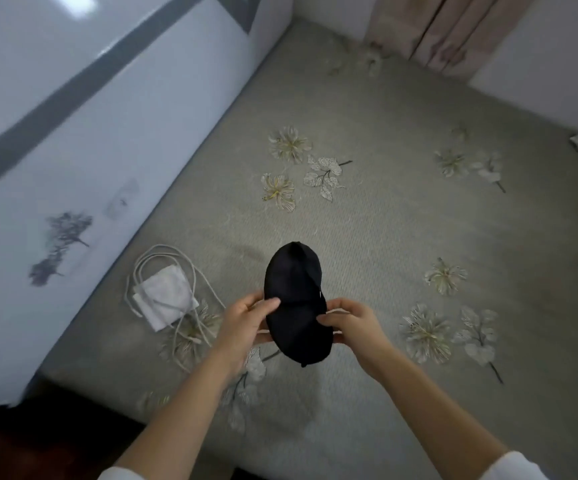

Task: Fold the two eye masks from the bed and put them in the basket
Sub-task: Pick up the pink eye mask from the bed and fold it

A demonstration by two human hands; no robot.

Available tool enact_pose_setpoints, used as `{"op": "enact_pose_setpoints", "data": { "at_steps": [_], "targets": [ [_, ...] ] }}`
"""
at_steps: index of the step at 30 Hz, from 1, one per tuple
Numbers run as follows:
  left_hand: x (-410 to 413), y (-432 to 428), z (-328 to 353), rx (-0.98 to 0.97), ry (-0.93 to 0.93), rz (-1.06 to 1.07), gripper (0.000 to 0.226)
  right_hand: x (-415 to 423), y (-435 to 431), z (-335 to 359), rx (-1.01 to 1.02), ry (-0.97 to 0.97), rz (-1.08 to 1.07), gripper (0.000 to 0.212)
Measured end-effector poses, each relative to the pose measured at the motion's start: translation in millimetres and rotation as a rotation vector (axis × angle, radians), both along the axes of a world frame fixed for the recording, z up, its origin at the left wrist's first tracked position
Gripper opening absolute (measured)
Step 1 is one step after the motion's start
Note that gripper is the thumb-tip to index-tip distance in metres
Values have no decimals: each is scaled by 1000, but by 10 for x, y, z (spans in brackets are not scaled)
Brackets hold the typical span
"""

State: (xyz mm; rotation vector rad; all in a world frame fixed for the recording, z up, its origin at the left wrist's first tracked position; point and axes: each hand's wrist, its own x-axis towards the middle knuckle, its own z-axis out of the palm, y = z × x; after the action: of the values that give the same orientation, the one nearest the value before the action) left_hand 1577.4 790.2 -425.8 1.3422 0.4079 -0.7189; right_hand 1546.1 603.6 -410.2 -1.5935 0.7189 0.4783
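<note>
Fingers of both hands, left & right, pinch black eye mask above bed.

Layout: 1 eye mask held above the bed.

I note the eye mask between my left hand and right hand, over the bed. A folded cloth with cord lies left of it, beside the wall.

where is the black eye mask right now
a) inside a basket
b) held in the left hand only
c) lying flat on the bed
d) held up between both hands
d, the black eye mask is lifted above the bed, pinched by the left hand on one side and the right hand on the other.
</note>
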Motion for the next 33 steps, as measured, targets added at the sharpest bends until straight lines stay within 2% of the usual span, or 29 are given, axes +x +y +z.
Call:
{"op": "enact_pose_setpoints", "data": {
  "at_steps": [3, 6, 10, 14, 17, 20, 24, 29, 31, 33],
  "targets": [
    [-293, 104, 348, 45, -77, -54, 21, -279, 66, 311, 89, -3, 5, 24],
    [-533, 170, 588, 16, -65, -73, 29, -483, 109, 527, 142, -31, 15, 10],
    [-742, 197, 764, -159, -24, -16, 32, -623, 124, 693, 225, -71, -130, 15],
    [-853, 203, 929, -293, 95, 103, 35, -658, 125, 838, 356, -106, -297, 21],
    [-872, 231, 1058, -329, 104, 120, 35, -656, 113, 969, 463, -139, -357, 29],
    [-861, 268, 1185, -363, 106, 155, 30, -611, 41, 1115, 568, -193, -368, 27],
    [-860, 241, 1300, -192, -2, 173, 3, -568, -35, 1244, 573, -246, -232, 27],
    [-860, 147, 1323, 10, -142, 192, 30, -539, -59, 1388, 517, -276, -158, 32],
    [-865, 128, 1357, 30, -182, 178, 30, -518, -63, 1422, 448, -270, -104, 36],
    [-882, 116, 1395, 0, -199, 147, 41, -497, -39, 1428, 347, -256, -28, 33]
  ]
}}
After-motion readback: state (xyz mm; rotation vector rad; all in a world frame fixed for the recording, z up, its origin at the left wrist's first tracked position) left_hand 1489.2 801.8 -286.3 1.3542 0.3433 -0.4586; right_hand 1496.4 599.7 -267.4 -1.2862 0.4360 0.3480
